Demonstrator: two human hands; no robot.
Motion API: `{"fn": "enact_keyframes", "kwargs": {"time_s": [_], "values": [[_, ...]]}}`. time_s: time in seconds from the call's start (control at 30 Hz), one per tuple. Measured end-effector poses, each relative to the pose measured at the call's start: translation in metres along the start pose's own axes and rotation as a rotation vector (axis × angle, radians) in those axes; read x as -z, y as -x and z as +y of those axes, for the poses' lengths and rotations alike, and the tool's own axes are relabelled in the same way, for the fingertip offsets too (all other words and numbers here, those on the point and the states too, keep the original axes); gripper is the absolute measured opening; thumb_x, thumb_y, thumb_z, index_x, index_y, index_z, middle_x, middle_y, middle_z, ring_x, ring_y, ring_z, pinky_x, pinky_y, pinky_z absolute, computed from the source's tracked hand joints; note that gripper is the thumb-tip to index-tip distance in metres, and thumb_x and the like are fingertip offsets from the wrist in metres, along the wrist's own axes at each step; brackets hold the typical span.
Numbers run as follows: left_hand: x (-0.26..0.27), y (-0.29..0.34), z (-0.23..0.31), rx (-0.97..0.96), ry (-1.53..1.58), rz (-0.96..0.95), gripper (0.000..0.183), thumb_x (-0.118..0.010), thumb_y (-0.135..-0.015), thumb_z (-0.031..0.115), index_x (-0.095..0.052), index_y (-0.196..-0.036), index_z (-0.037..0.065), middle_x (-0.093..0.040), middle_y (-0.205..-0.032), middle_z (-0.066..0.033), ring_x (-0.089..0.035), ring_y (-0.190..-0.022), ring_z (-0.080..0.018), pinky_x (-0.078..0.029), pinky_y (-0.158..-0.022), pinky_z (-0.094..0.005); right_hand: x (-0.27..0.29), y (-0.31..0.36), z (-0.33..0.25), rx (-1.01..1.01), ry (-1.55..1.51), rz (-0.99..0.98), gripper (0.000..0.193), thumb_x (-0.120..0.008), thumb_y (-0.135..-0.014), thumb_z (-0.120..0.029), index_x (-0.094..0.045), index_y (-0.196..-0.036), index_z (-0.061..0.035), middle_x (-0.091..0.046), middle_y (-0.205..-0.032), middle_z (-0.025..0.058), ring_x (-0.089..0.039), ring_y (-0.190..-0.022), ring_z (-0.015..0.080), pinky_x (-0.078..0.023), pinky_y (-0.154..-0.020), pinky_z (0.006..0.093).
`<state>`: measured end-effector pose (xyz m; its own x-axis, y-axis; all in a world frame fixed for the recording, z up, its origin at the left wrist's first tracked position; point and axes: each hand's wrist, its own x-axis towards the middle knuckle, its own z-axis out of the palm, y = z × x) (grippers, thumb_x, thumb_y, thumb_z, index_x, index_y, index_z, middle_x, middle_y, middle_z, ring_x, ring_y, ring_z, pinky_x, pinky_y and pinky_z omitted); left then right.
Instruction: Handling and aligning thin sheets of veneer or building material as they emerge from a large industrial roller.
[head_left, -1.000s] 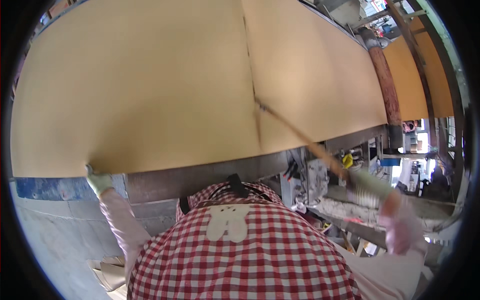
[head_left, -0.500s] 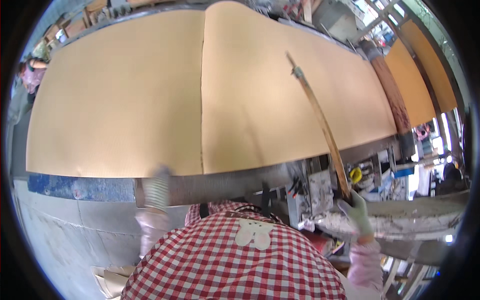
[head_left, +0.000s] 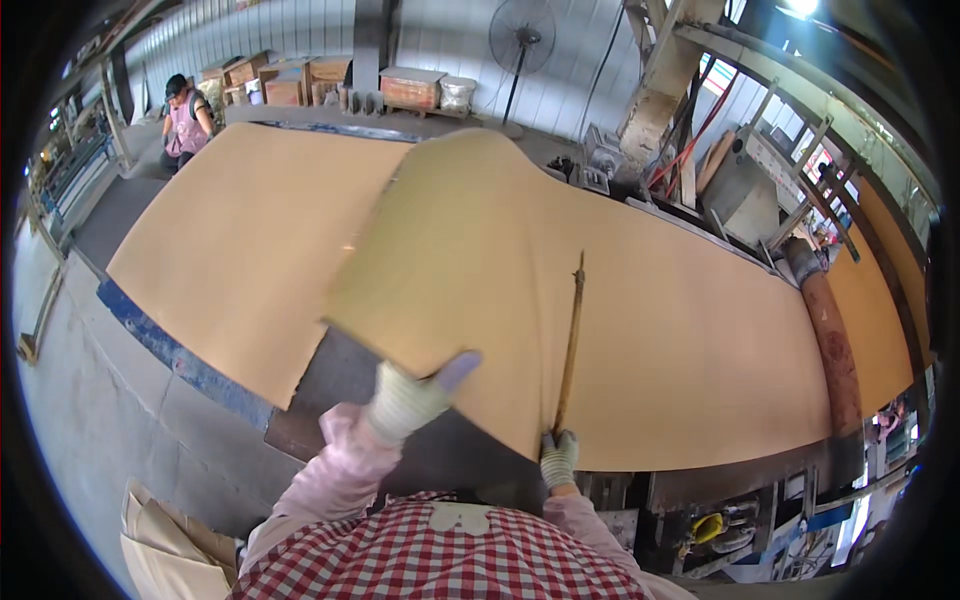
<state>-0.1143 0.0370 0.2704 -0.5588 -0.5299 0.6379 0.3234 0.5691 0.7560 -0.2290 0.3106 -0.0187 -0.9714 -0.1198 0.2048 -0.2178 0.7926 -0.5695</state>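
Note:
A wide tan sheet [head_left: 690,330] spreads over the right side of the table, its left end raised and bent. My left hand [head_left: 408,402], in a striped white glove, grips its near edge with the purple-tipped thumb on top; the fingers beneath are partly hidden. A second tan sheet [head_left: 250,240] lies flat at the left, with dark tabletop [head_left: 345,372] bared between the two. My gloved right hand [head_left: 558,459] is closed around the lower end of a long thin wooden stick [head_left: 571,350]. The stick points away over the right sheet and has a narrow pointed tip.
A reddish-brown roller [head_left: 832,340] stands at the right end, with more orange-tan sheet [head_left: 870,300] beyond. A person [head_left: 187,125] is at the far left. Folded tan sheets [head_left: 170,540] sit at lower left. Metal parts and a yellow item [head_left: 706,527] are at lower right.
My left hand has moved up and right onto the right sheet, whose left end is now raised off the left one. My right hand and the stick have swung leftward. The view has tilted up.

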Motion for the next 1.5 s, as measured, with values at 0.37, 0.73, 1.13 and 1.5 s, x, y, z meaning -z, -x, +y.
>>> {"fn": "enact_keyframes", "kwargs": {"time_s": [0.37, 0.73, 1.13, 1.5], "values": [[0.077, 0.107, -0.135, 0.916, 0.977, 0.438, 0.069, -0.053, -0.078, 0.055, -0.038, -0.130, 0.012, -0.043, -0.128, -0.0091, -0.043, -0.115, -0.0277, -0.039, -0.093, -0.0447, -0.003, 0.008, -0.125, 0.066, -0.267, -0.452, 0.034, -0.060, -0.078, -0.030, -0.056, -0.082, 0.0033, -0.057, -0.075, 0.0224, -0.055, -0.073, 0.0385, -0.044, -0.065, 0.0408], [0.095, 0.168, -0.217, 1.278, 0.974, 0.112, 0.050, -0.034, -0.093, 0.037, -0.040, -0.126, 0.000, -0.045, -0.128, -0.0110, -0.039, -0.119, -0.0234, -0.027, -0.102, -0.0380, 0.038, 0.056, -0.142, 0.033, -0.316, -0.524, 0.036, -0.060, -0.080, -0.032, -0.054, -0.084, 0.0037, -0.056, -0.075, 0.0220, -0.055, -0.070, 0.0363, -0.044, -0.064, 0.0392], [0.011, 0.193, -0.172, 1.417, 1.216, 0.250, 0.053, -0.056, -0.080, 0.041, -0.046, -0.121, 0.009, -0.050, -0.122, -0.0070, -0.043, -0.114, -0.0251, -0.035, -0.094, -0.0447, 0.049, 0.070, -0.134, -0.079, -0.377, -0.389, 0.026, -0.064, -0.079, -0.024, -0.056, -0.081, -0.0002, -0.057, -0.071, 0.0190, -0.053, -0.061, 0.0287, -0.041, -0.057, 0.0375], [0.103, 0.137, -0.192, 1.177, 1.004, 0.248, 0.058, -0.054, -0.081, 0.048, -0.046, -0.121, 0.006, -0.049, -0.121, -0.0103, -0.045, -0.112, -0.0247, -0.035, -0.097, -0.0388, 0.068, 0.064, -0.109, -0.108, -0.524, -0.254, 0.026, -0.065, -0.079, -0.021, -0.054, -0.088, 0.0010, -0.059, -0.077, 0.0164, -0.053, -0.065, 0.0247, -0.043, -0.061, 0.0351]]}}
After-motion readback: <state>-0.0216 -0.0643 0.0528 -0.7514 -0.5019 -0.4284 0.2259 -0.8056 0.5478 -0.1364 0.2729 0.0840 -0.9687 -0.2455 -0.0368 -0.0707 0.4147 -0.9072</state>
